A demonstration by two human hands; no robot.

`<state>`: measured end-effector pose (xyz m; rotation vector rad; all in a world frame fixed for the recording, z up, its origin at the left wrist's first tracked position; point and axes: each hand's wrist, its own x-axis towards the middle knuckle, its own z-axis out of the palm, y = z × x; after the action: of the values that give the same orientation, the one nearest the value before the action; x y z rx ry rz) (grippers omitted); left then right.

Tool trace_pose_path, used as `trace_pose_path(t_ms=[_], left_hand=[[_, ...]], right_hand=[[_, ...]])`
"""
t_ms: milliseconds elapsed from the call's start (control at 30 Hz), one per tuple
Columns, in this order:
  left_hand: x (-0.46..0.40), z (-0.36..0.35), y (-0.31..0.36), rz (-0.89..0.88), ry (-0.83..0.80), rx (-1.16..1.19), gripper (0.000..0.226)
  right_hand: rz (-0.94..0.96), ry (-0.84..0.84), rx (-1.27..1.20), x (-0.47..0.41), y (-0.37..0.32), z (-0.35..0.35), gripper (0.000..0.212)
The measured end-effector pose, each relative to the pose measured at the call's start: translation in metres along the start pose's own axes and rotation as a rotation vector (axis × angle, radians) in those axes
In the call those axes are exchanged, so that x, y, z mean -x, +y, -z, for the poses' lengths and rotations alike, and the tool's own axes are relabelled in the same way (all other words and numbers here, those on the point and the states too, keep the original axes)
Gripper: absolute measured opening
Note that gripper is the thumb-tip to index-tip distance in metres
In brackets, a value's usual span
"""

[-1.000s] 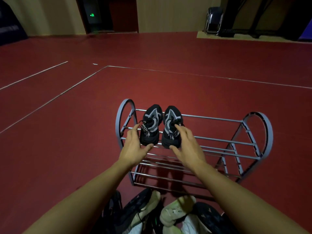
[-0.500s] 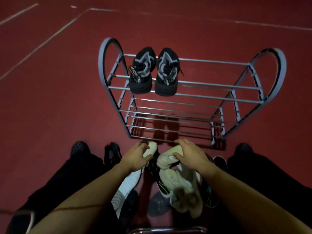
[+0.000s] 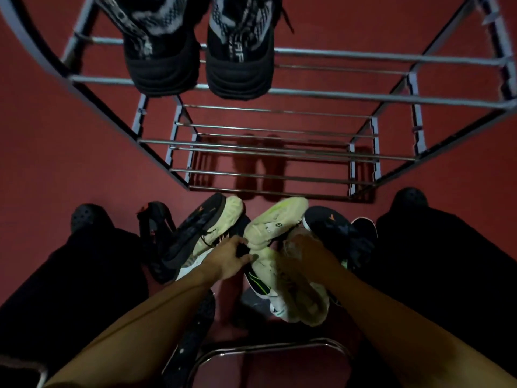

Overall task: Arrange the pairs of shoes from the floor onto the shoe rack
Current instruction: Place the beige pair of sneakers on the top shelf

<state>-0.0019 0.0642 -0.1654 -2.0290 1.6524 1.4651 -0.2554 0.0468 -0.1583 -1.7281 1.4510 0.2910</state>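
Left hand (image 3: 229, 260) pinches a pale cream-green sneaker (image 3: 272, 225) in the floor pile; right hand (image 3: 305, 252) blurred, grip unclear. Black-and-grey mesh shoe pair (image 3: 237, 51), lettering unreadable, sits at the grey metal-bar shoe rack (image 3: 363, 95) top tier's left end.

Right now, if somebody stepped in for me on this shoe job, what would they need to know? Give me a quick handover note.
Left hand: down in the floor pile, fingers curled round something dark; too dim to tell what.
Right hand: on the pale green sneakers, blurred, grip unclear.
Done: one black and grey pair sits on the left of the top tier of the shoe rack.
Left: the pale green sneakers and a dark pair with cream soles lie jumbled on the red floor with more dark shoes. The lower tiers hold nothing.
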Motion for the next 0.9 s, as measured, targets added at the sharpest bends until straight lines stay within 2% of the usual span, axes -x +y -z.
trace_pose_path(t_ms=[100,167,200,300,367,400,500,533,633,733,833,900], left_hand=[[-0.036,-0.007,-0.001,0.110,0.012,0.235,0.086],[-0.075,-0.020,-0.013,0.197,0.060,0.390,0.099],[-0.086,-0.023,-0.013,0.215,0.075,0.423,0.093],[-0.088,-0.018,0.008,0.236,0.084,0.449,0.045],[-0.092,-0.019,0.009,0.239,0.052,0.421,0.031],[-0.097,-0.020,0.003,0.240,0.024,0.420,0.030],[-0.122,-0.031,-0.027,0.253,0.017,0.393,0.047],[-0.118,-0.025,-0.021,0.253,0.007,0.390,0.044],[-0.100,-0.008,0.003,0.248,-0.040,0.381,0.017],[-0.095,0.001,0.005,0.222,-0.103,0.452,0.009],[-0.093,0.016,-0.003,0.155,-0.162,0.551,0.005],[-0.089,0.033,-0.003,0.131,-0.174,0.608,0.020]], right_hand=[[-0.039,-0.073,0.033,-0.014,0.001,0.013,0.027],[-0.028,-0.121,0.031,-0.017,-0.002,0.027,0.020],[-0.019,-0.094,0.006,-0.020,-0.001,0.031,0.023],[-0.074,-0.009,-0.095,-0.028,0.011,0.039,0.054],[-0.087,0.013,-0.142,-0.033,0.016,0.044,0.061],[-0.096,0.026,-0.164,-0.035,0.018,0.046,0.062],[-0.144,0.045,-0.216,-0.042,0.021,0.052,0.061],[-0.156,0.054,-0.236,-0.045,0.023,0.052,0.061],[-0.178,0.086,-0.319,-0.050,0.023,0.055,0.059],[-0.164,0.107,-0.343,-0.053,0.026,0.056,0.048],[-0.116,0.173,-0.351,-0.054,0.024,0.060,0.043],[-0.082,0.203,-0.370,-0.054,0.021,0.066,0.044]])
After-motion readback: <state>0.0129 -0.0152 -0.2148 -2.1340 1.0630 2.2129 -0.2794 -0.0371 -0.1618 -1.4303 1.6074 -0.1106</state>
